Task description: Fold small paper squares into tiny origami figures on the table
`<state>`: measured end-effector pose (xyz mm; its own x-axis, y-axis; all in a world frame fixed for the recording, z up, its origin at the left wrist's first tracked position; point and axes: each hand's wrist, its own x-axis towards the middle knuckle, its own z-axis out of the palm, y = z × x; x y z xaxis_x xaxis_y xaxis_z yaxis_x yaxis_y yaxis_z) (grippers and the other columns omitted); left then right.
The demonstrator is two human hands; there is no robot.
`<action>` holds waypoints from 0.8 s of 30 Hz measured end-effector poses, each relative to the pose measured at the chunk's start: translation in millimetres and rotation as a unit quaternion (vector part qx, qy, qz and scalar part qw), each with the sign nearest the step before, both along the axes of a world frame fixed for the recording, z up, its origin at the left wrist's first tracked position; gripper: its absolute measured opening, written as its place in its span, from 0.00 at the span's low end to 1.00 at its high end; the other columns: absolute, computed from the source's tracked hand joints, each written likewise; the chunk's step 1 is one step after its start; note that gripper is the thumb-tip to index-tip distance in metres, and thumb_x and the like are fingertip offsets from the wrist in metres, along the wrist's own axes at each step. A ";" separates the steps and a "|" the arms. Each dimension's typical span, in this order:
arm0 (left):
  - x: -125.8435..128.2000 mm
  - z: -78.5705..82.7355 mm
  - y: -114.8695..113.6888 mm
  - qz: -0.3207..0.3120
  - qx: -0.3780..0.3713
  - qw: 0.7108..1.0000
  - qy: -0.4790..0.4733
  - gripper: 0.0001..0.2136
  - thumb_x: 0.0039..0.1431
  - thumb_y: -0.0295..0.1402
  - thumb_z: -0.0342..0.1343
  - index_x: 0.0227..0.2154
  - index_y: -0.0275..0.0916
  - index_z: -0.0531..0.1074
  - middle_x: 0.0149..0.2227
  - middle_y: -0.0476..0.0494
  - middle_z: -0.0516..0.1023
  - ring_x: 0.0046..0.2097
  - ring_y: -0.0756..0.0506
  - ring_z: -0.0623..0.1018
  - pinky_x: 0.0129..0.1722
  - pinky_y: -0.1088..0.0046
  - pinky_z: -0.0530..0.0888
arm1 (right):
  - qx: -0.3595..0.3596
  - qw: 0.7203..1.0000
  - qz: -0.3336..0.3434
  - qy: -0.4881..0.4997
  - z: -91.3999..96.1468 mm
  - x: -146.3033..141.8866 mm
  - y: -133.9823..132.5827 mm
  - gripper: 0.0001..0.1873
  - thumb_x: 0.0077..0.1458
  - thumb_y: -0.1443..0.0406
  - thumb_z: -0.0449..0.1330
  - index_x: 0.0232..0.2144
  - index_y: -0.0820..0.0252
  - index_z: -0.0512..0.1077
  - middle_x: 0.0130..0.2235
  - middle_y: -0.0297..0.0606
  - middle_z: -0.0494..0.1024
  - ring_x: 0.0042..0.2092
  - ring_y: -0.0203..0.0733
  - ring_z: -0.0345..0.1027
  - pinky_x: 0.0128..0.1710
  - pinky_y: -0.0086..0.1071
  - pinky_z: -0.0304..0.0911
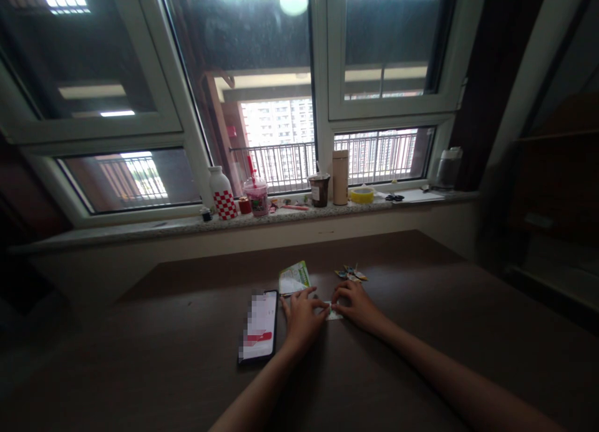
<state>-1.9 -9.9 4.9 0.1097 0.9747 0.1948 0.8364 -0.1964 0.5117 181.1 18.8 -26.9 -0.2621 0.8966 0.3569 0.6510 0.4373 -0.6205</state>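
A small white and green piece of paper (335,314) lies on the brown table, partly hidden between my two hands. My left hand (302,316) pinches its left side with thumb and forefinger, the other fingers stretched toward a white and green printed sheet (294,278). The fingers of my right hand (356,306) are bent together on the paper's upper right side. Just beyond the right hand sit several small folded colourful paper pieces (350,273). A phone (259,329) with a lit screen lies left of my left hand.
On the windowsill (187,228) behind the table (187,357) stand a checkered bottle (221,195), a pink cup (257,198), a dark drink cup (319,190), a tan flask (340,177), a yellow tape roll (362,196) and a clear jar (448,168). Black-handled scissors (394,198) lie there too.
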 end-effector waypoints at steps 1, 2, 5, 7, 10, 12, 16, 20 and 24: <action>0.0 -0.1 0.1 0.001 0.001 1.000 -0.002 0.06 0.55 0.39 0.59 0.33 0.55 0.81 0.58 0.52 0.71 0.62 0.37 0.63 0.63 0.37 0.37 | -0.002 1.000 -0.004 -0.002 0.3 -0.2 -0.1 0.05 0.51 0.63 0.66 0.33 0.55 0.78 0.47 0.42 0.72 0.55 0.49 0.61 0.59 0.43 0.53; 0.0 -0.1 0.0 0.003 0.002 1.000 -0.004 0.06 0.55 0.39 0.59 0.34 0.55 0.81 0.58 0.52 0.71 0.62 0.37 0.63 0.63 0.37 0.37 | -0.004 1.000 -0.004 -0.004 0.5 -0.4 -0.2 0.06 0.51 0.63 0.66 0.34 0.55 0.78 0.47 0.42 0.72 0.55 0.49 0.60 0.59 0.43 0.53; 0.0 0.8 -1.1 0.007 0.005 1.000 -0.005 0.06 0.54 0.39 0.60 0.34 0.54 0.80 0.59 0.51 0.70 0.62 0.37 0.62 0.63 0.37 0.37 | -0.008 1.000 -0.007 -0.012 1.6 -1.2 -0.2 0.06 0.50 0.64 0.66 0.34 0.55 0.78 0.47 0.42 0.71 0.55 0.49 0.60 0.59 0.43 0.53; -0.1 2.1 -2.3 0.005 0.009 1.000 0.001 0.05 0.55 0.39 0.59 0.32 0.53 0.81 0.59 0.51 0.70 0.62 0.37 0.62 0.63 0.37 0.38 | -0.010 1.000 -0.010 -0.019 2.7 -1.9 -0.2 0.06 0.51 0.63 0.66 0.34 0.55 0.78 0.47 0.42 0.71 0.55 0.49 0.60 0.59 0.43 0.53; 0.0 4.2 -4.0 -0.002 0.015 1.000 0.018 0.06 0.55 0.40 0.59 0.31 0.52 0.81 0.59 0.51 0.70 0.62 0.37 0.62 0.63 0.37 0.37 | -0.008 1.000 -0.011 -0.027 4.6 -3.1 -0.6 0.06 0.52 0.63 0.65 0.34 0.55 0.78 0.47 0.42 0.70 0.55 0.48 0.60 0.59 0.42 0.53; 0.1 5.3 -4.9 -0.003 0.016 1.000 0.026 0.06 0.55 0.40 0.59 0.31 0.52 0.81 0.60 0.51 0.69 0.63 0.37 0.62 0.63 0.36 0.37 | -0.007 0.999 -0.012 -0.030 5.8 -4.0 -1.1 0.06 0.52 0.62 0.65 0.34 0.55 0.78 0.47 0.42 0.70 0.55 0.48 0.60 0.59 0.42 0.53; 0.6 5.8 -5.0 -0.003 0.010 1.000 0.027 0.06 0.54 0.41 0.59 0.31 0.52 0.80 0.60 0.51 0.69 0.63 0.36 0.61 0.62 0.34 0.38 | -0.012 0.999 -0.025 -0.040 7.2 -5.7 -2.1 0.06 0.52 0.62 0.65 0.34 0.54 0.77 0.47 0.41 0.70 0.55 0.48 0.60 0.58 0.42 0.53; 1.0 4.4 -3.2 0.002 0.005 1.000 0.023 0.05 0.54 0.41 0.60 0.30 0.51 0.80 0.60 0.51 0.69 0.63 0.36 0.62 0.61 0.33 0.39 | -0.009 0.999 -0.029 -0.040 6.5 -7.0 -2.9 0.05 0.51 0.63 0.65 0.34 0.54 0.77 0.47 0.40 0.70 0.54 0.48 0.60 0.58 0.42 0.54; 0.5 3.3 -1.9 0.004 -0.005 1.000 0.023 0.05 0.54 0.41 0.60 0.31 0.51 0.80 0.61 0.51 0.68 0.63 0.35 0.61 0.61 0.34 0.40 | -0.005 0.999 -0.028 -0.016 4.5 -4.9 -1.3 0.06 0.51 0.63 0.65 0.34 0.55 0.77 0.47 0.41 0.71 0.54 0.48 0.61 0.58 0.42 0.55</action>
